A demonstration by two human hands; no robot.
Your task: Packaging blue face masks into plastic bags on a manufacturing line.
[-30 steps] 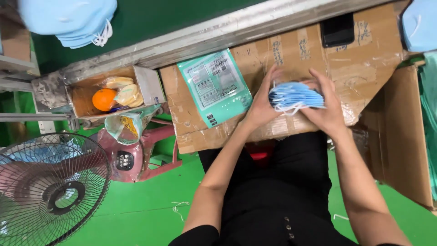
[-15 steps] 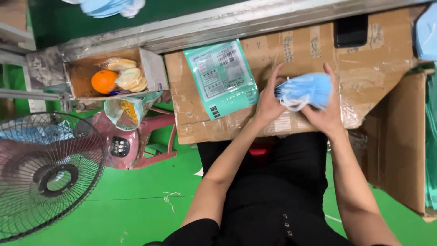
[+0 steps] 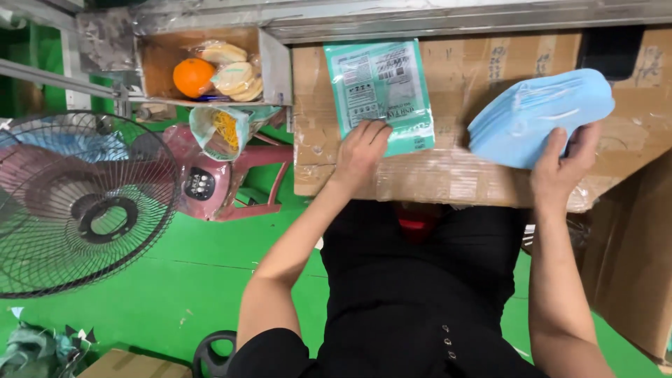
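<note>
My right hand grips a stack of light blue face masks from below, holding it tilted over the right part of a cardboard work surface. My left hand rests with its fingertips on the lower edge of a flat teal plastic pouch that lies on the cardboard near its left end. The two hands are well apart.
An open box at the upper left holds an orange and wrapped biscuits. A floor fan stands at the left on the green floor. A metal rail runs along the far edge. A cardboard carton stands at the right.
My left hand let go of the mask stack and moved left onto the teal pouch. My right hand now holds the stack alone, further right. The view has also shifted.
</note>
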